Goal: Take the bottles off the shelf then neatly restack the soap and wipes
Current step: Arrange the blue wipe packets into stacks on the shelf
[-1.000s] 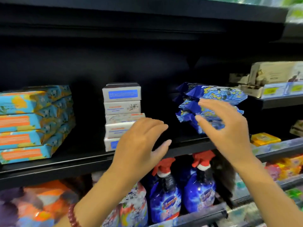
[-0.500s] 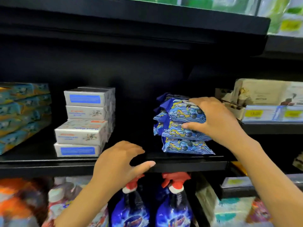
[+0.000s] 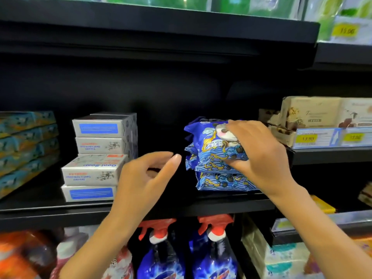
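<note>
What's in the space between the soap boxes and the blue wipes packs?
In the head view, only the open left hand hovers between the soap boxes and wipes packs; the shelf there is bare.

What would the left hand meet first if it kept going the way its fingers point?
Probably the stack of blue wipes packs: the left hand is open, fingers aimed up and right at the stack's left edge. Depth is unclear.

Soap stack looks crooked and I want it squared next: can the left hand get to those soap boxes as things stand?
Probably yes. The left hand is open and empty, right beside the soap boxes, with nothing between them; the right hand is busy on the wipes.
</note>
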A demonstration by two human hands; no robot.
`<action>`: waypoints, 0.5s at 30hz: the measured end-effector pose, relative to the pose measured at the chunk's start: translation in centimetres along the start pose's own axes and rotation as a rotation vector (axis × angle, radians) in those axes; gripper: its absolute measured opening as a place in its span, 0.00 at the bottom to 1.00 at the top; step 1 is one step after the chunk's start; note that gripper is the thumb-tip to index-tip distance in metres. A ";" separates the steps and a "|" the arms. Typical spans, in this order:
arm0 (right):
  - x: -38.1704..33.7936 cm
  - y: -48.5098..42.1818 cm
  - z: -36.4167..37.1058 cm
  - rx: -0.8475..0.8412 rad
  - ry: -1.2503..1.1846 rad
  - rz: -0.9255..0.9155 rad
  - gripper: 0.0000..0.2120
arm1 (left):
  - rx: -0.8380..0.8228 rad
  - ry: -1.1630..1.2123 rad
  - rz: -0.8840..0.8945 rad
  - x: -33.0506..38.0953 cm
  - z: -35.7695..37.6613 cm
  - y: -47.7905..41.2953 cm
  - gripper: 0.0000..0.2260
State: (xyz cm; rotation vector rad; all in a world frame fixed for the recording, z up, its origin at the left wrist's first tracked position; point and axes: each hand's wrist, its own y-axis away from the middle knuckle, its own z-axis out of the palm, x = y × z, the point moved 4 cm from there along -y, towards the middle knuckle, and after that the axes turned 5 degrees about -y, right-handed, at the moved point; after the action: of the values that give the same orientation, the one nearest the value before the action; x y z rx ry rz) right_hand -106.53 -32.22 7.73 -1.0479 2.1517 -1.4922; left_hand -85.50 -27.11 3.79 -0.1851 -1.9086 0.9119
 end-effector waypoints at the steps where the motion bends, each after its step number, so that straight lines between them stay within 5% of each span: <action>1: -0.6 0.0 -0.1 0.037 0.008 -0.025 0.26 | -0.023 0.028 -0.017 0.9 0.2 -0.5 0.12; 9: -6.2 -0.4 0.5 0.199 0.027 -0.173 0.19 | -0.131 0.314 -0.168 2.2 0.4 -1.7 0.22; 15: -6.3 -0.4 -0.1 0.044 -0.394 -0.061 0.31 | -0.031 0.382 -0.141 0.9 -1.7 -1.3 0.17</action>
State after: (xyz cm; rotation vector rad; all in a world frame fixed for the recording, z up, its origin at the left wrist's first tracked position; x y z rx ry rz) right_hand -102.17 -27.67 7.24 -1.2789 1.8192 -1.2273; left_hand -84.23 -26.67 5.68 -0.2226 -1.5607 0.6958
